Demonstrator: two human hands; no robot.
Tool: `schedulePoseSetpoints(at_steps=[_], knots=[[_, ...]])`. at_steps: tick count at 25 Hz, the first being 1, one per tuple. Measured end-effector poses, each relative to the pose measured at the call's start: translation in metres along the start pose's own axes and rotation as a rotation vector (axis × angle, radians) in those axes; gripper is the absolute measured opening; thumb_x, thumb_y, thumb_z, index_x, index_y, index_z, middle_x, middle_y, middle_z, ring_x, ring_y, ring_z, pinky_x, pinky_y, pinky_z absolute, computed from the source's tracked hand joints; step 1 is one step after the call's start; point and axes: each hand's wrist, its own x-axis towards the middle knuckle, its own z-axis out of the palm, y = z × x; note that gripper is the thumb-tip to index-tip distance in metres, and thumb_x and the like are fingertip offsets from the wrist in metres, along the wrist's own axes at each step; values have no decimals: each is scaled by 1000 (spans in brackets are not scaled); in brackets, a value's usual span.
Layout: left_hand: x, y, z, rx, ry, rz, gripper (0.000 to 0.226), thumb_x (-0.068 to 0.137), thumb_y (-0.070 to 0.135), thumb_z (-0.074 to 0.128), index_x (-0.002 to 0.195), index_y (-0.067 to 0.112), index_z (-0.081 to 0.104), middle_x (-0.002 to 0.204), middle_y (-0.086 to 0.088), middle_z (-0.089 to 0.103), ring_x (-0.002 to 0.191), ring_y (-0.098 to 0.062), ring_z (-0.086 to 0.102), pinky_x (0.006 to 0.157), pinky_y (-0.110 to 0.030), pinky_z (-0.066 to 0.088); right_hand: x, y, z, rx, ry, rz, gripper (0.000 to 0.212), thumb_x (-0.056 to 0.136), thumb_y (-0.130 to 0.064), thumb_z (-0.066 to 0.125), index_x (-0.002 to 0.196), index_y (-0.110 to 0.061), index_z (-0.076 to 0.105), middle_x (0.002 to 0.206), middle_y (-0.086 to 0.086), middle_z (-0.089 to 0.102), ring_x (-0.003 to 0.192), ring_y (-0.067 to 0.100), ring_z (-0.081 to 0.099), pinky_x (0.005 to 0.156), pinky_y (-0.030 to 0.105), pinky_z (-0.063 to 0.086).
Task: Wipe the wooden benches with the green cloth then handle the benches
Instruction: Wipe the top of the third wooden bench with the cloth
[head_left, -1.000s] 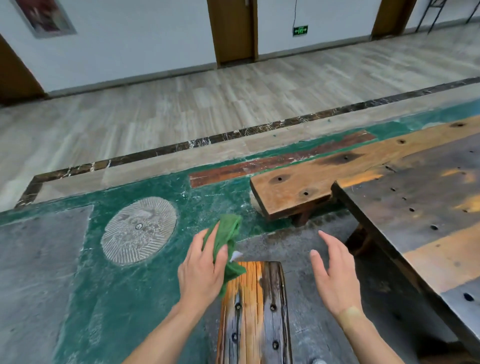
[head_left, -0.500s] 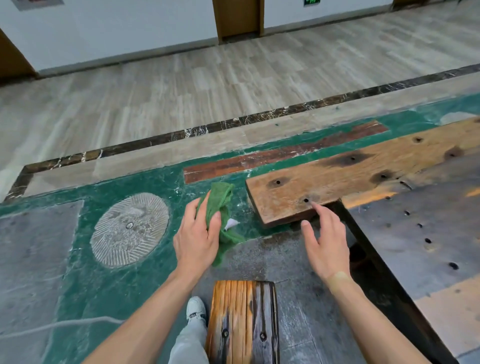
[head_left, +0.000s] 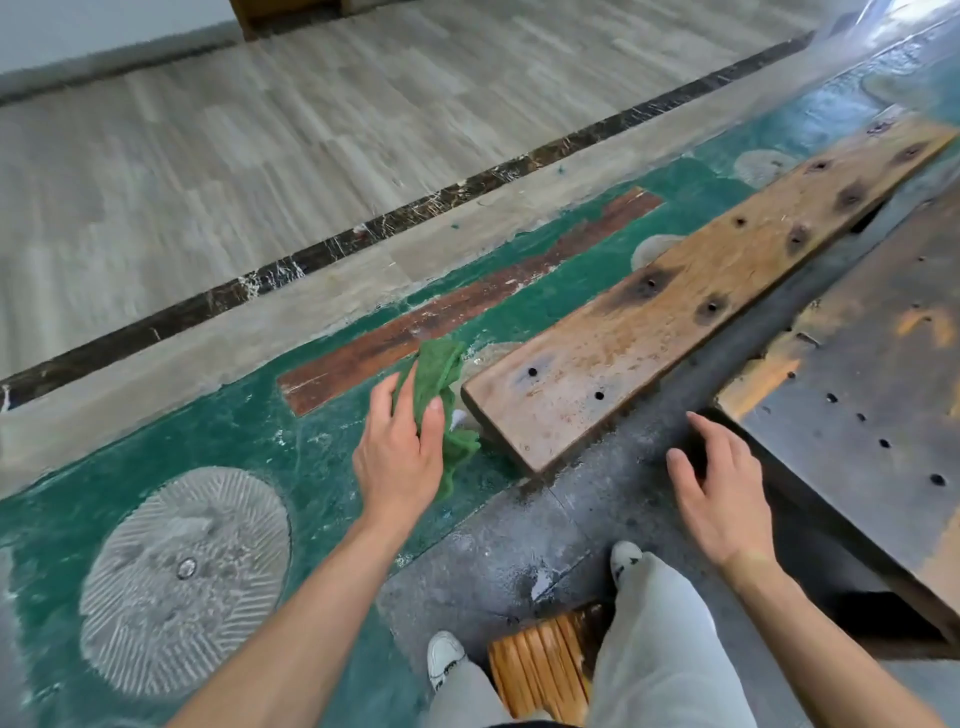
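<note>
Head camera, looking steeply down, forward, close.

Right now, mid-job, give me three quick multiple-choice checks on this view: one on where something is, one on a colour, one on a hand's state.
1. Where is the long wooden bench relative to the left hand?
A. ahead and to its right
B. behind the person
C. under the hand

2. What colour is the cloth?
A. white
B. green
C. blue

3. What is the right hand doing?
A. gripping the cloth
B. open, holding nothing
C. gripping a bench leg

Answers: 1 A, the bench's near end lies just right of the left hand; 2 B, the crumpled cloth in the left hand is green; 3 B, its fingers are spread over the grey floor beside the dark table.
</note>
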Motion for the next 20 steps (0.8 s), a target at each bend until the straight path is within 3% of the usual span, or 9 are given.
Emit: schedulePoseSetpoints(at_steps=[8,13,20], knots=[[131,17,65,85,-140,162,71,97,62,18,150,23,45,143,4,46,98,-23,64,70,-37,54,117,7,53,33,64,167,50,101,-36,48,149,-26,39,152,7,41,140,29,34,111,49,34],[215,25,139,288,-280,220,71,97,61,16,154,27,39,147,2,43,112,-23,60,72,-33,46,220,33,106,11,-43,233,50,101,-38,47,148,-23,39,151,11,41,135,36,38,107,50,38],[277,-8,236,371,-595,309,52,105,48,33,155,31,37,151,2,37,130,-22,50,81,-39,49,221,59,166,-15,-28,500,49,100,-36,50,147,-22,43,149,9,44,135,36,38,106,52,39]])
